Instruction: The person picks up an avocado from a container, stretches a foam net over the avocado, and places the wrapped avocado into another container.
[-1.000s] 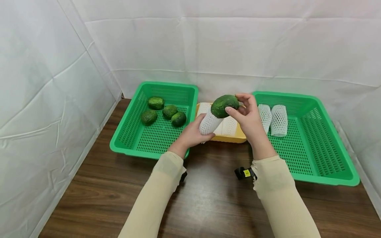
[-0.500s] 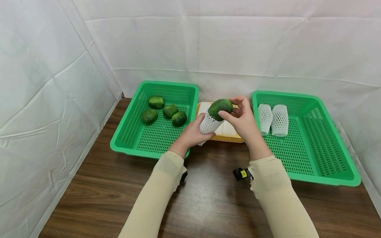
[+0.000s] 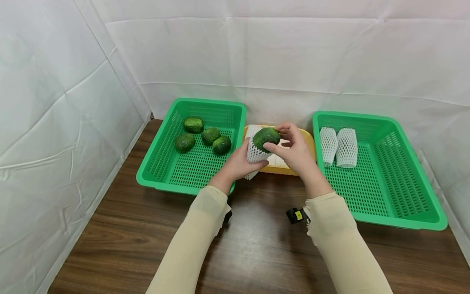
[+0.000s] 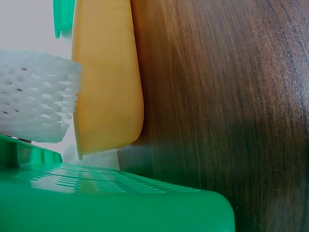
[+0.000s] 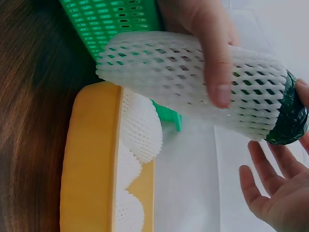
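Observation:
My left hand grips a white foam net sleeve, its thumb lying across the mesh in the right wrist view. A dark green, wrinkled avocado sits partly inside the sleeve's upper end, with its outer end sticking out. Thumb and fingers of my right hand pinch that bare end; its other fingers are spread below in the right wrist view. The sleeve's far end hangs loose past the left hand.
A green basket on the left holds several avocados. Behind the hands stands a yellow tray of foam sleeves. The green basket on the right holds two white-sleeved pieces. White cloth walls enclose the wooden table.
The right hand has moved left and down, pushing the avocado from the sleeve's mouth to partly inside it. The left hand has stayed nearly in place.

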`<state>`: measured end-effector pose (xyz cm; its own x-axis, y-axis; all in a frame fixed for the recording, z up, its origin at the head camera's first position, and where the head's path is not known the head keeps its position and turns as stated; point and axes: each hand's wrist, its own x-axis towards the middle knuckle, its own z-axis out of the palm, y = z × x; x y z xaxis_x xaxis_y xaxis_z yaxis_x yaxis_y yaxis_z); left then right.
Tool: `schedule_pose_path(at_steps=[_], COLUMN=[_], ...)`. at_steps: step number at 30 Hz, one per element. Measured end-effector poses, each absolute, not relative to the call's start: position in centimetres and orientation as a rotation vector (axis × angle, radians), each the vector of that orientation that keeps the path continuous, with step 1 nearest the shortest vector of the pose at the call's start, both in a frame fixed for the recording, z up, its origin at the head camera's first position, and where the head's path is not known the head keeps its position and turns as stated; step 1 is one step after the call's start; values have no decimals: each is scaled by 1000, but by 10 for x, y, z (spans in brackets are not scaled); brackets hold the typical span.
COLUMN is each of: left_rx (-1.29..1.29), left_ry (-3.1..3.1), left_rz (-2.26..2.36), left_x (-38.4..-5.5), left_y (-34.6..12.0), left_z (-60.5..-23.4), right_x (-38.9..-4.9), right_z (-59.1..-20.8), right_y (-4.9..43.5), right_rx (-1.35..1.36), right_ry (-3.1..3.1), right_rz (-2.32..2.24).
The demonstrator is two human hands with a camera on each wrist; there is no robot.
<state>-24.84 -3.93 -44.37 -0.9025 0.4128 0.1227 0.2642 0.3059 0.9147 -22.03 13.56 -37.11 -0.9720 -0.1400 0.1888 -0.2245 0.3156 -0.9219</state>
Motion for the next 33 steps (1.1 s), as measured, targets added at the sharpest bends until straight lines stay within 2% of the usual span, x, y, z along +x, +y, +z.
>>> schedule_pose_path(at_steps=[7,14,33], left_rx=[569,588,638], left_ry=[2378,2421,2475], left_rz=[1708,1674,1663], left_x=[-248,-250,-251], left_y=[-38,-37,-39], left_z=[-444,-444,-445], right_x=[-220,-221,-225], right_z=[-370,-363,-377], right_y=[135,146,134], right_rx=[304,166,227], right_ry=[-2547,-2280,-2427], right_rz=[1856,1868,1649])
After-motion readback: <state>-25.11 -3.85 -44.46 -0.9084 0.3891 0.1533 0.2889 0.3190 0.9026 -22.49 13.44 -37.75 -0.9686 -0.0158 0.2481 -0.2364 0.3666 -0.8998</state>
